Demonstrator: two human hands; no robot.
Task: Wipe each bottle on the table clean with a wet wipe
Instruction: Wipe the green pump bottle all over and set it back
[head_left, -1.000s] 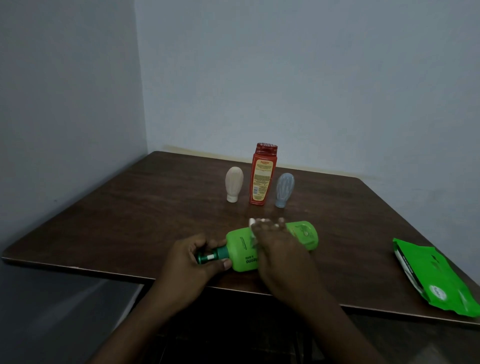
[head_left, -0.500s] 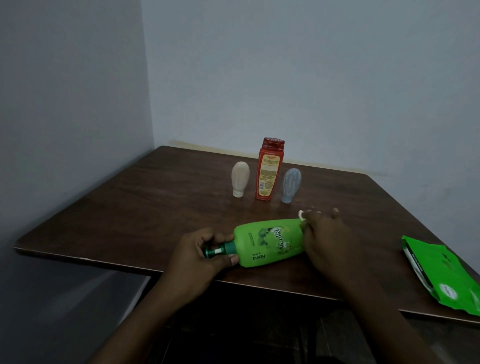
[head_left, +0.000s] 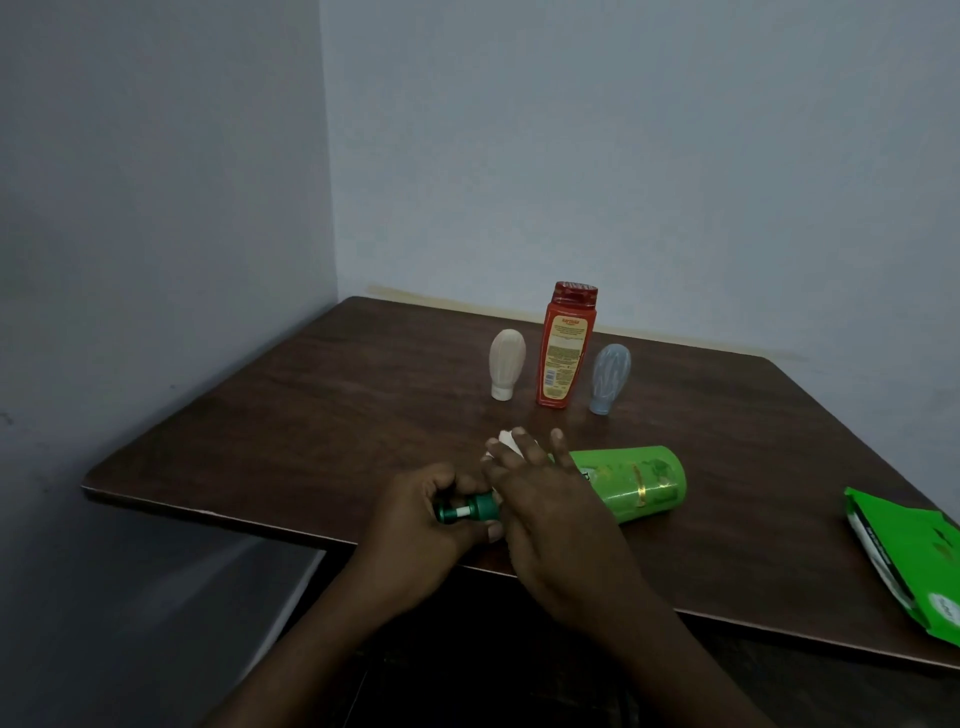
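A bright green pump bottle (head_left: 639, 483) lies on its side near the front edge of the dark wooden table (head_left: 311, 415), base pointing right. My left hand (head_left: 415, 514) grips its dark green pump neck (head_left: 465, 510). My right hand (head_left: 550, 499) lies over the bottle's shoulder with spread, fairly straight fingers, pressing a white wet wipe (head_left: 506, 440) onto it. The wipe shows only past my fingertips. Farther back stand a red bottle (head_left: 563, 348), a cream bottle (head_left: 506, 364) upside down on its cap to its left, and a pale blue one (head_left: 609, 378) to its right.
A green pack of wipes (head_left: 914, 566) lies at the table's right front corner. The table sits in a room corner, with walls close on the left and behind. Its front edge runs just under my hands.
My right hand slid with the wipe from the bottle's base end leftward to the end by the neck. The bottle has turned and shows another face. My left hand kept hold of the pump.
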